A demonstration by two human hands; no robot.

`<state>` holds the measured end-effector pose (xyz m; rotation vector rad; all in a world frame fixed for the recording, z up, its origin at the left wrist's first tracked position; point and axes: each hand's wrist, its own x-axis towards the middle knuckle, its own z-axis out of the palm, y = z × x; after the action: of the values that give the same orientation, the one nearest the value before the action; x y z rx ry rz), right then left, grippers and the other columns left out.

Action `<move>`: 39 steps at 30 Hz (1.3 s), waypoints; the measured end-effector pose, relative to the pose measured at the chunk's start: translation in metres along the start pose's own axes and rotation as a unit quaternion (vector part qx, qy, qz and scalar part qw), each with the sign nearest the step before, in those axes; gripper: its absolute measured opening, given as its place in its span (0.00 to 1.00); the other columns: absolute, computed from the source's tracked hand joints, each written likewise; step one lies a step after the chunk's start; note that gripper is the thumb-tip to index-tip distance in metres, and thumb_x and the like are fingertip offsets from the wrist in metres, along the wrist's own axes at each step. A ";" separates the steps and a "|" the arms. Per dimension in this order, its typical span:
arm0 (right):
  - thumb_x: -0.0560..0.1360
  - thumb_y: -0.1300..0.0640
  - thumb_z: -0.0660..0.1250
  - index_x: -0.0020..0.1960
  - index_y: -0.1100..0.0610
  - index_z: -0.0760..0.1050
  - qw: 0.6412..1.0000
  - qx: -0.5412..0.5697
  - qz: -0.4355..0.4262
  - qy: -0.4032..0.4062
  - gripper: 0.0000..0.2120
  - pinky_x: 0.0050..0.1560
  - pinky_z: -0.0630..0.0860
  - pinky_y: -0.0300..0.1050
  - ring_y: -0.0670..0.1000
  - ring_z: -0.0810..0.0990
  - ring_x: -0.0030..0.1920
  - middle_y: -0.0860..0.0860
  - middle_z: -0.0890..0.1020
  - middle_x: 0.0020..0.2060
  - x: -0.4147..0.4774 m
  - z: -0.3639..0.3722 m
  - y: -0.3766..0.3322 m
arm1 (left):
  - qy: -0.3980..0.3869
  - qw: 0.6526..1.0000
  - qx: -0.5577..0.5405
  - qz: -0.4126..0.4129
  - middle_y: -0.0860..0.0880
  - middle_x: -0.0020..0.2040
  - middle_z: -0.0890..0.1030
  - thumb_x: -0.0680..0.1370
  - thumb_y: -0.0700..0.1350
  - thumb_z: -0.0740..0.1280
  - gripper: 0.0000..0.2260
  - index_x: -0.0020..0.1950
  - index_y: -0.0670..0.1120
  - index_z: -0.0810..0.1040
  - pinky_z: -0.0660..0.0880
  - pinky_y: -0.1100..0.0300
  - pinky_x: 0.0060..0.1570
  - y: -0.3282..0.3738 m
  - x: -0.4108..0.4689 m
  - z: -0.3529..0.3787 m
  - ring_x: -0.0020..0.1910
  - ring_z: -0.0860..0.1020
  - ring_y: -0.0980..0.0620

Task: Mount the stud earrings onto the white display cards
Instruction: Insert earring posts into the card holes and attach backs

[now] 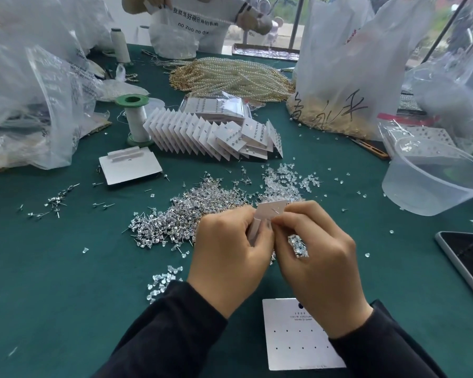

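Observation:
My left hand (230,257) grips a white display card (268,214), held upright above the green table. My right hand (317,255) pinches a stud earring against the card's back and also cups a small clump of clear studs (298,245) under its fingers. A big heap of silver stud earrings (186,214) lies just beyond my hands. Clear earring backs (281,178) are piled to the heap's right, and a smaller cluster of clear backs (161,282) lies near my left wrist. A blank white card with punched holes (295,336) lies flat under my right forearm.
Finished cards (216,135) stand fanned in a row mid-table, blank cards (130,167) stacked left of them. A clear plastic tub (434,181) and a phone (467,257) sit at the right. Thread spool (135,118), pearl strands (232,75), plastic bags and another person's hands are farther back.

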<state>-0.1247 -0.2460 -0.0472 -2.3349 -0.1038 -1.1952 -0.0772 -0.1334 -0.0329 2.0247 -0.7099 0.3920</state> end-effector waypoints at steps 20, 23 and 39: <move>0.69 0.67 0.69 0.39 0.65 0.79 0.997 0.068 0.038 0.020 0.01 0.37 0.76 0.37 0.46 0.77 0.35 0.54 0.79 0.36 0.001 -0.003 -0.004 | -0.001 0.993 -0.089 -0.074 0.37 0.25 0.74 0.67 0.47 0.65 0.17 0.29 0.33 0.73 0.68 0.52 0.24 -0.001 0.001 0.001 0.26 0.71 0.41; 0.68 0.68 0.69 0.38 0.65 0.79 0.997 0.071 0.041 0.016 0.01 0.37 0.76 0.38 0.47 0.77 0.34 0.54 0.79 0.36 0.001 -0.001 -0.004 | 0.004 0.995 -0.078 -0.065 0.38 0.24 0.72 0.68 0.46 0.65 0.16 0.27 0.34 0.71 0.63 0.54 0.24 0.000 0.001 0.001 0.24 0.66 0.46; 0.71 0.67 0.65 0.42 0.56 0.76 0.982 0.132 0.121 0.061 0.07 0.43 0.74 0.34 0.44 0.76 0.40 0.51 0.77 0.40 0.007 -0.007 0.007 | -0.123 0.954 -0.229 -0.149 0.45 0.39 0.83 0.74 0.55 0.62 0.15 0.44 0.46 0.81 0.75 0.57 0.40 -0.009 0.012 -0.017 0.37 0.78 0.56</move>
<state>-0.1239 -0.2566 -0.0411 -1.9754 0.0589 -1.1259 -0.0624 -0.1187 -0.0237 1.7085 -0.5674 -0.1934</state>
